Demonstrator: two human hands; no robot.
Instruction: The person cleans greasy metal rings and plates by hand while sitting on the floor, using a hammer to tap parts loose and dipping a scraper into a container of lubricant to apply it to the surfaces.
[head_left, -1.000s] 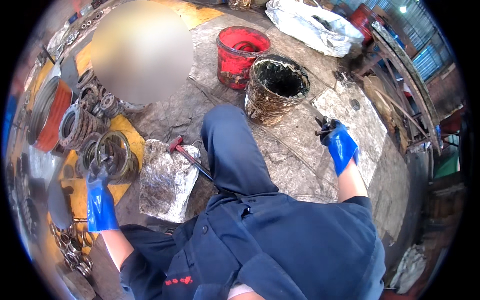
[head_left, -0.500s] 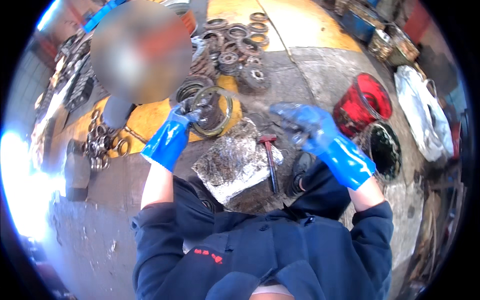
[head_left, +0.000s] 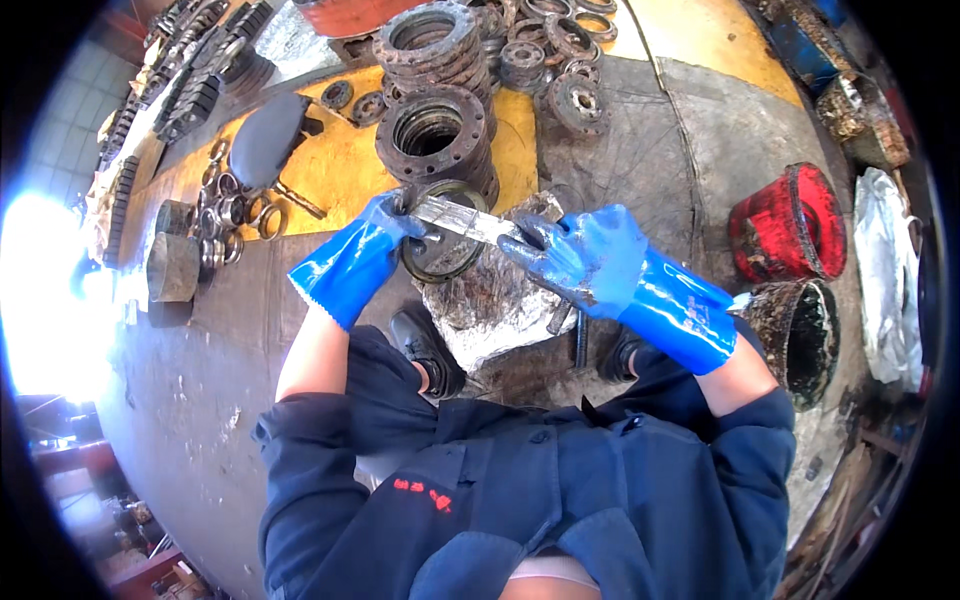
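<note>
My left hand (head_left: 375, 240), in a blue rubber glove, grips a round metal ring (head_left: 437, 279) by its left side, fingers closed. The ring hangs tilted above a block wrapped in crumpled silver sheet (head_left: 490, 335). From my right hand (head_left: 590, 262), gloved in blue with dark grime on the fingers, a flat silver bar-shaped tool (head_left: 462, 217) reaches left across the ring's upper part. Its far end lies close to my left fingers; I cannot tell whether they touch it. A hammer (head_left: 581, 342) lies on the block's right side, mostly hidden under my right hand.
Stacked rusty flanged rings (head_left: 435, 140) stand just beyond my hands, with more rings (head_left: 575, 100) behind. Small metal rings (head_left: 232, 210) lie at left near a dark stool seat (head_left: 268, 140). At right are a red bucket (head_left: 785, 225), a grimy dark bucket (head_left: 808, 340) and a white sack (head_left: 888, 280).
My right hand has come left and brought the flat bar over the ring, covering most of the hammer. My left hand still holds the ring. The view has shifted, showing more at the left.
</note>
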